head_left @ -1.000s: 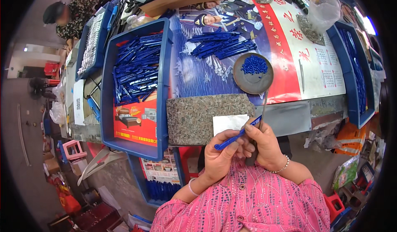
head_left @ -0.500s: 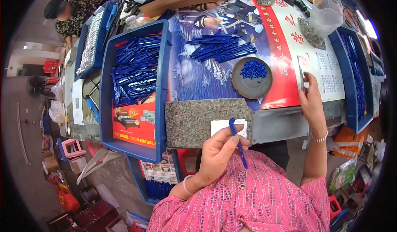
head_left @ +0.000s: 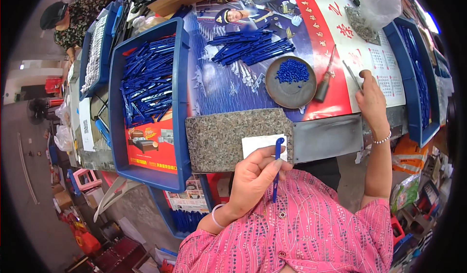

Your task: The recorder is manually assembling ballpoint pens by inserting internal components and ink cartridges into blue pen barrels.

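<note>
My left hand [head_left: 258, 173] pinches a slim blue plastic strip [head_left: 277, 168] between thumb and fingers, held upright with its rounded, holed end on top. Behind that end lies a white paper pad [head_left: 250, 145] on a speckled stone slab [head_left: 219, 134]. My right hand [head_left: 373, 100] closes its fingers at the lower end of a thin metal tool [head_left: 351, 73], perhaps tweezers, over the poster. To its left an awl-like tool [head_left: 322, 87] with a dark handle lies beside a round dish [head_left: 279, 98] holding small blue pellets [head_left: 293, 71].
A blue tray [head_left: 182, 103] of blue strips [head_left: 148, 76] stands left. More strips [head_left: 253, 47] lie on the poster [head_left: 204, 90]. Another blue tray [head_left: 413, 83] sits right, near clear plastic bags [head_left: 382, 5]. At far left a person [head_left: 73, 22] works beside a tray of white pieces [head_left: 99, 52].
The awl-like tool now lies beside the dish, where bare poster showed before. My right hand is at the thin metal tool. The strip in my left hand has turned more upright.
</note>
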{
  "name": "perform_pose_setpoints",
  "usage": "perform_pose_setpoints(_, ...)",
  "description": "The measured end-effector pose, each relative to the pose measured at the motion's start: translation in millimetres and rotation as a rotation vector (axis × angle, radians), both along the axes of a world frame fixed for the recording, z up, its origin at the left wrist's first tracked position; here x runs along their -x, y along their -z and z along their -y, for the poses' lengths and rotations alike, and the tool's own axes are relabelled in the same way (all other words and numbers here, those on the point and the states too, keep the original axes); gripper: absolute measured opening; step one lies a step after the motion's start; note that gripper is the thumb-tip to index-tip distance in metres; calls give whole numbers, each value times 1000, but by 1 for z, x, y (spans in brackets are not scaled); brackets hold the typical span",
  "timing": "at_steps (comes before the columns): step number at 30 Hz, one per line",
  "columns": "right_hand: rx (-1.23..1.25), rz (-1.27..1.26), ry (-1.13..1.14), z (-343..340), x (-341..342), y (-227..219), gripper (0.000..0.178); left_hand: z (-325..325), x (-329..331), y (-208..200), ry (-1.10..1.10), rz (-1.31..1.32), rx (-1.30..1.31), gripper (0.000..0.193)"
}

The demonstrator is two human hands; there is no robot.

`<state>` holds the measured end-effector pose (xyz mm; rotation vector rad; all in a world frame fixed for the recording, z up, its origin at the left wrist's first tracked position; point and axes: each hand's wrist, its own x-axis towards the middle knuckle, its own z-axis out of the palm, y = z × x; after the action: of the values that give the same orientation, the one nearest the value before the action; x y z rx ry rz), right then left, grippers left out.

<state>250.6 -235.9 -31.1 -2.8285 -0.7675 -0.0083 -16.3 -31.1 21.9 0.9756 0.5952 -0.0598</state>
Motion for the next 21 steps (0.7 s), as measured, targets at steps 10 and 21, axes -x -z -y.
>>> perform_pose_setpoints(10, 171, -7, -295, 9, -30, 2, 43, -2, -2, -5, 17, -67, 225, 28)
perform_pose_setpoints(21, -1322, -1212, -24, 21, 28, -51, 43, -7, -2, 18, -53, -46, 803, 24)
